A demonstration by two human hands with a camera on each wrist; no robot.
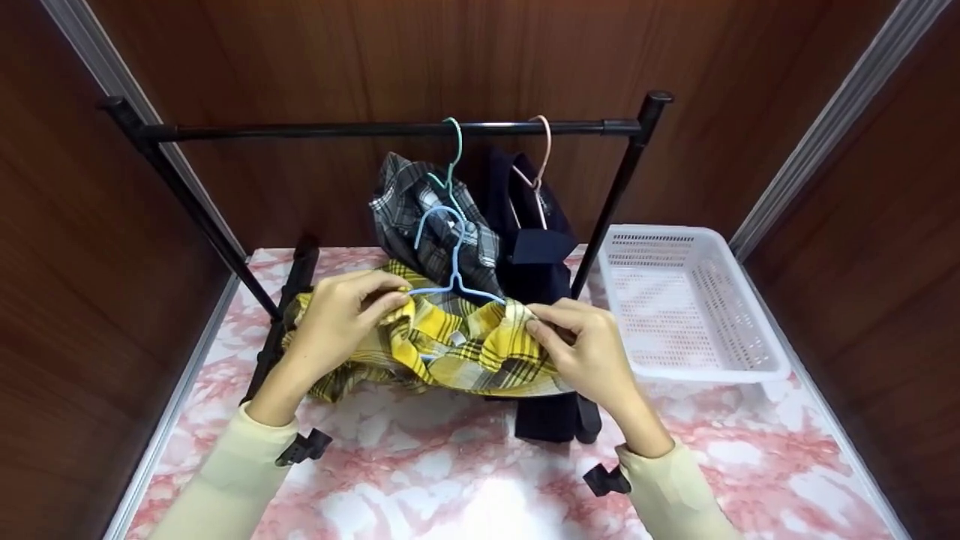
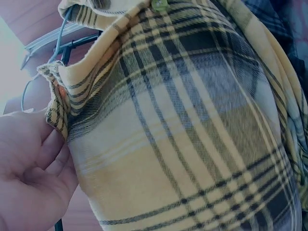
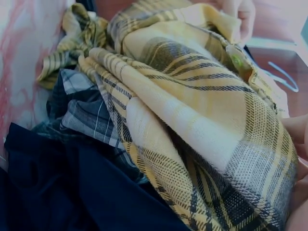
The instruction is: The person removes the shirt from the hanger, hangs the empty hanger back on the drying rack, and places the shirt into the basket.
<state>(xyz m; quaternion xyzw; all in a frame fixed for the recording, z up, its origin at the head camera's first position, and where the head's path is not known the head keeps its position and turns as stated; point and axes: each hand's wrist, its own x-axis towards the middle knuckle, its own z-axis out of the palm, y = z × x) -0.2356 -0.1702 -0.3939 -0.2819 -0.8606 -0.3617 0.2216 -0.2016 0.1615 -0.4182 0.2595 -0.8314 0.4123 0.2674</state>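
A yellow plaid shirt (image 1: 517, 380) is spread between the two hands, with a light blue hanger (image 1: 455, 259) inside its collar opening. The hanger's hook stands up free, in front of the hanging clothes. My left hand (image 1: 341, 307) pinches the shirt's edge by the hanger's left arm. On the other side, my right hand (image 1: 585, 345) pinches the fabric near the right arm of the hanger. Seen from the left wrist, the thumb and fingers (image 2: 41, 159) grip the cloth beside the collar. In the right wrist view, the shirt's folds (image 3: 202, 101) partly hide the right hand.
A black garment rack (image 1: 322, 132) stands behind. From its bar hang a dark grey plaid shirt (image 1: 397, 206) on a green hanger (image 1: 458, 146) and a navy garment (image 1: 544, 247) on a pink hanger (image 1: 548, 142). A white plastic basket (image 1: 705, 375) sits at the right, near the wall.
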